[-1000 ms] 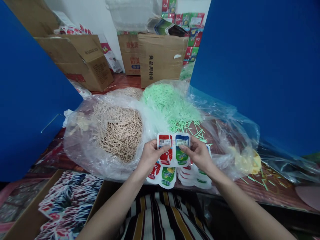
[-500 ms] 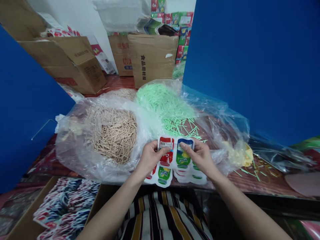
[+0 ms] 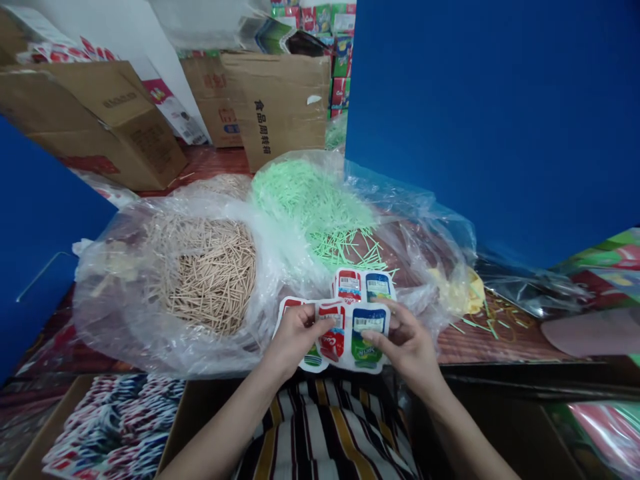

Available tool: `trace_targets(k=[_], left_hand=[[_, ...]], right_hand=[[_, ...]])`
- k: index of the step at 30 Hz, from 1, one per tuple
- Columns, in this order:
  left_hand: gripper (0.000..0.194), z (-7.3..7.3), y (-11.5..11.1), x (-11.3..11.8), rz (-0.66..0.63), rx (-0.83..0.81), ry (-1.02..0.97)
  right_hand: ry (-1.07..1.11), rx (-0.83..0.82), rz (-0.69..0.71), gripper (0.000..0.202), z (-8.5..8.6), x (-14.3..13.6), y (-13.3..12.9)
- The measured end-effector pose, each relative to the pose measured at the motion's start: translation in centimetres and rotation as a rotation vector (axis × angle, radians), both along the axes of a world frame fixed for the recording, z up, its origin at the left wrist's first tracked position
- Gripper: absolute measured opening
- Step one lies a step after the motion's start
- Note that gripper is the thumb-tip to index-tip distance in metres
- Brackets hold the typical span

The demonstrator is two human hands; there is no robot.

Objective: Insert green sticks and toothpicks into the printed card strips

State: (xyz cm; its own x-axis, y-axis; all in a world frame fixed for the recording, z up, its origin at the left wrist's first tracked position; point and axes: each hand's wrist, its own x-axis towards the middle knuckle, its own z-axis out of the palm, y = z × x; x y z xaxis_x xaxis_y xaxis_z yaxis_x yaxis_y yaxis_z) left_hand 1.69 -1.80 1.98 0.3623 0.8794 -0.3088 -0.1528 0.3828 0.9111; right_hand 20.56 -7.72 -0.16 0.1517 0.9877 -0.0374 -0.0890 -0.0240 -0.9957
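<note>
A double packet (image 3: 369,341) with a red Cola half and a blue-green Sprite half is held between my two hands near the table's front edge. My left hand (image 3: 293,339) pinches its left side, thumb on the red half. On the other side my right hand (image 3: 411,341) grips the edge with its thumb across the Sprite half. Another packet (image 3: 312,361) shows partly beneath my left hand. Just beyond the held one lies a similar packet (image 3: 379,285). Light brown thin sticks (image 3: 215,277) and bright green sticks (image 3: 345,248) are heaped behind, in clear plastic bags.
An open carton (image 3: 75,407) full of similar packets stands at the lower left. Cardboard boxes (image 3: 285,113) line the back. Blue panels (image 3: 480,127) rise at both sides. Yellow scraps (image 3: 475,293), rubber bands and loose green sticks lie at the right.
The held packet has come lower and closer to my body, with both hands still on it. The packet beyond it now shows. The whole view has shifted somewhat to the right.
</note>
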Motion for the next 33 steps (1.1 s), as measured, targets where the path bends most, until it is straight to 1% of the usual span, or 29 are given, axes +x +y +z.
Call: trace_targets(k=[2,5,7,11,13,15,17,18,20,22,24,27,30,33], left_hand=[[0.019,0.3,0.6,1.0,0.041,0.003,-0.028],[0.022,0.9,1.8,2.3,0.122,0.056,-0.042],[0.024,1.3,2.7,3.0,0.131,0.091,-0.055],[0.029,1.5,3.7,3.4,0.031,0.046,-0.154],[0.034,1.3,3.8,3.4,-0.023,0.019,-0.152],[0.035,1.1,3.6,3.4,-0.039,0.005,-0.108],[0.031,0.9,3.2,3.4,-0.004,0.020,-0.057],[0.027,0.8,3.1,3.4,0.028,0.045,-0.029],[0.022,0.7,2.9,3.4,0.086,0.127,0.033],[0.017,0.7,2.8,3.4,0.108,0.229,0.101],[0.014,0.6,2.9,3.3,0.102,0.300,0.155],[0.016,0.3,3.1,3.0,0.105,0.324,0.200],[0.023,0.3,3.1,2.7,0.115,0.294,0.163],[0.020,0.7,3.0,2.5,0.092,0.306,0.099]], right_hand=[[0.008,0.024,-0.030,0.058,0.7,0.3,0.8],[-0.023,0.089,-0.052,0.061,1.8,1.0,2.4],[-0.042,0.121,-0.032,0.067,2.4,1.4,3.3],[-0.035,0.107,0.050,0.082,2.9,2.2,4.5],[-0.019,0.105,0.039,0.084,2.7,2.3,4.7],[0.003,0.106,-0.009,0.086,2.4,2.2,4.6],[0.032,0.084,-0.051,0.080,2.0,2.0,4.5],[0.046,0.059,-0.046,0.071,1.8,1.9,4.5],[0.056,-0.004,0.009,0.047,1.4,1.7,4.4],[0.056,-0.043,0.079,0.032,1.1,1.5,4.4],[0.059,-0.049,0.099,0.028,1.0,1.4,4.4],[0.049,-0.030,0.055,0.027,1.0,1.1,4.3],[-0.004,-0.011,0.044,0.024,1.1,1.2,4.1],[-0.119,0.075,0.032,0.019,1.2,1.4,3.8]])
